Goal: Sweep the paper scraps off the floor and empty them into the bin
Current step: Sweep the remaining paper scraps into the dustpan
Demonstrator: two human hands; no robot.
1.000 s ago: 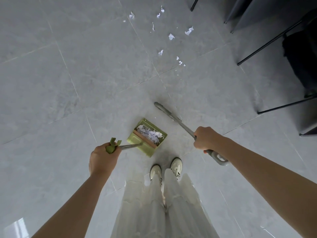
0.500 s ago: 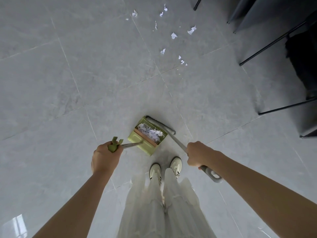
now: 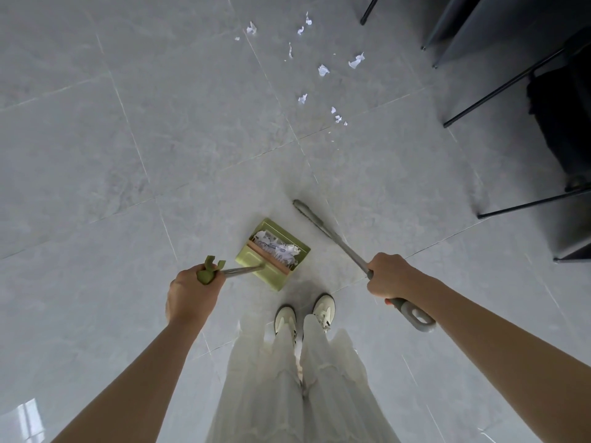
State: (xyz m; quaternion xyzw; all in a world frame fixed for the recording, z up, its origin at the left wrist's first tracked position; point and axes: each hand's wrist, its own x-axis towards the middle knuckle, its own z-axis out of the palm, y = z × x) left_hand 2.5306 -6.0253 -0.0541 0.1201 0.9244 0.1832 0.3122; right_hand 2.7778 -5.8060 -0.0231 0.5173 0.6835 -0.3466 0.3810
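Paper scraps point(image 3: 323, 70) lie on the floor, well beyond both hands.

Large pale grey floor tiles point(image 3: 134, 129) and thin black metal furniture legs point(image 3: 499, 87) beside a dark panel point(image 3: 499, 24) are suggesting an office or meeting room.

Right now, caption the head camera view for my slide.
Left hand holds green dustpan of paper scraps; right hand grips grey broom; white scraps remain on grey tiles.
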